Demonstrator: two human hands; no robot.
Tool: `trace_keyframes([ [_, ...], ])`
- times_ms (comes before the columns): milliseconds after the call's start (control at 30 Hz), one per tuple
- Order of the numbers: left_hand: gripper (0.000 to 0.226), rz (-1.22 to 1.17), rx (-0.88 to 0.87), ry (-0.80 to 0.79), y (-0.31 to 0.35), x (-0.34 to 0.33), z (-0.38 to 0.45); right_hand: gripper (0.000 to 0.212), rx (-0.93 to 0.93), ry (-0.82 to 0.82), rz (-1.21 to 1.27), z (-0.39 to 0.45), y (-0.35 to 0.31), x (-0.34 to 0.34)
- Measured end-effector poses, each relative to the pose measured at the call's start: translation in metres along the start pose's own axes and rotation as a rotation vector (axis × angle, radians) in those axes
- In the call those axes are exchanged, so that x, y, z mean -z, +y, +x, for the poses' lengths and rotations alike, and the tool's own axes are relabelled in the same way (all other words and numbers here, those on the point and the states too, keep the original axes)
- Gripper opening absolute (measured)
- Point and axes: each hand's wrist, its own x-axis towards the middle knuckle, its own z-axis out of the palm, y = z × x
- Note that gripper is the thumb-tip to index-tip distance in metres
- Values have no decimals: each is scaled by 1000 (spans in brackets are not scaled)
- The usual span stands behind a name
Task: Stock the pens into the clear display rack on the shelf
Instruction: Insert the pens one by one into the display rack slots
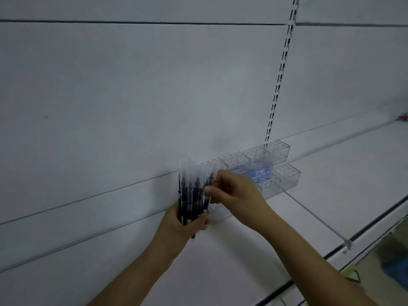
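- Two bare hands work at the left end of a clear display rack (258, 160), which stands on a white shelf (331, 195) against the white back panel (110, 96)
- Left hand (185, 224): fingers curled tightly around the lower ends of a bundle of pens (193, 188), held upright with the clear caps on top, just left of the rack
- Right hand (234, 191): thumb and fingertips pinch a single pen (208, 186) at the right edge of the bundle; the pen touches its neighbours
- Rack: two stepped tiers of small cells, the far tier higher than the near one; a blue label or reflection shows through the plastic in its middle
- Obstruction: the right hand and bundle hide the rack's left end, so whether any pens stand in those cells cannot be told
- Surroundings: a slotted metal upright (280, 80) rises behind the rack's right end; a thin wire divider (313, 217) crosses the shelf towards the near edge; blurred blue and green objects (395, 261) lie below the shelf at the near right
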Motion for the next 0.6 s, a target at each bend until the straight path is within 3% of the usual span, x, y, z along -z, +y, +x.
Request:
trace_keyframes([
  [233, 11, -38, 58, 133, -28, 20, 14, 22, -58, 292, 100, 13, 9, 12],
  [600, 17, -93, 63, 97, -47, 28, 25, 16, -35, 233, -243, 24, 24, -2],
])
